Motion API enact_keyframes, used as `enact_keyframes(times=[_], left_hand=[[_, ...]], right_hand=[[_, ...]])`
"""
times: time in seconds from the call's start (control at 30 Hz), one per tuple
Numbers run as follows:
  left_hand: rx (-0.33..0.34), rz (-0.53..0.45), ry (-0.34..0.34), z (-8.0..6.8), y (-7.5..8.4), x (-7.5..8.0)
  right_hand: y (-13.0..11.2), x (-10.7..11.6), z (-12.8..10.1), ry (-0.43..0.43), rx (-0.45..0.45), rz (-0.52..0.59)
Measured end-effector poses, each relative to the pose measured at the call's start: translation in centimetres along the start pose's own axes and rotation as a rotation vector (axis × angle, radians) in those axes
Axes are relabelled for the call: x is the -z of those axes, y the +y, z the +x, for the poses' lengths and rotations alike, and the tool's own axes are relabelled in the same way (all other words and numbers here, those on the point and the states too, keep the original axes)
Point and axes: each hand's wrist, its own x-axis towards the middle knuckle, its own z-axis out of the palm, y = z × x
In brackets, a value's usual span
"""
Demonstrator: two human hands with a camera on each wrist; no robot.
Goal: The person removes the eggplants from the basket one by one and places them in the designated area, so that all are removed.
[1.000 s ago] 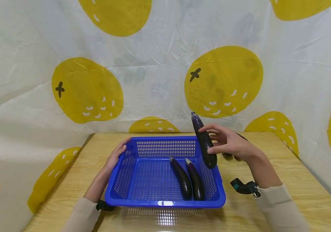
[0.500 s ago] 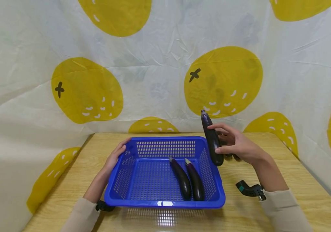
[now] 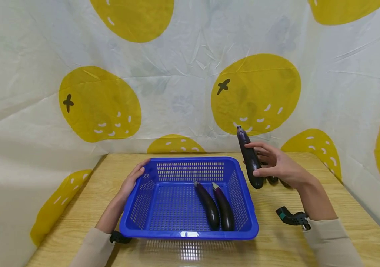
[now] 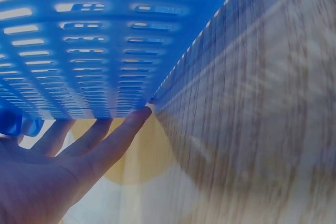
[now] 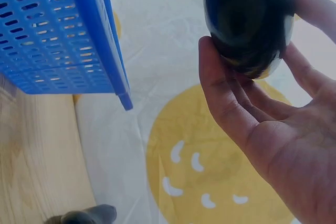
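My right hand (image 3: 280, 167) grips a dark purple eggplant (image 3: 250, 161) between thumb and fingers, its stem end pointing up and away. Held in the air, it is just beyond the right rim of the blue plastic basket (image 3: 190, 234). In the right wrist view, the blunt end of this eggplant (image 5: 247, 19) faces the camera. Inside the basket, two eggplants (image 3: 207, 205) (image 3: 224, 209) lie side by side at the right. My left hand (image 3: 131, 181) rests on the basket's left side near the back corner. Its fingers (image 4: 113, 148) lie fairly straight against the outer wall in the left wrist view.
More eggplants (image 3: 272, 180) lie on the wooden table (image 3: 336, 207) behind the right hand, mostly hidden by it. A white cloth (image 3: 176, 100) with yellow fruit prints hangs behind the table. Each wrist wears a black camera mount (image 3: 291, 217).
My right hand has moved right with the eggplant, from over the basket's right wall to outside it. The left hand, the basket and the two eggplants inside look unchanged.
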Motion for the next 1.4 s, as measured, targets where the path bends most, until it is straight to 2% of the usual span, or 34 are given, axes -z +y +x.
enact_keyframes(times=[0.47, 0.9, 1.17, 1.4], left_hand=[[-0.019, 0.027, 0.007, 0.1, 0.1, -0.1], [-0.021, 0.053, 0.015, 0.0, 0.3, -0.1], [-0.01, 0.038, 0.01, 0.0, 0.3, -0.1], [-0.016, 0.038, 0.008, 0.0, 0.3, -0.1]], right_hand=[[0.4, 0.5, -0.3, 0.031, -0.026, -0.025], [0.7, 1.0, -0.3, 0.024, 0.002, 0.024], [1.1, 1.6, -0.3, 0.039, 0.005, 0.015], [1.6, 2.0, -0.5, 0.092, 0.018, 0.018]])
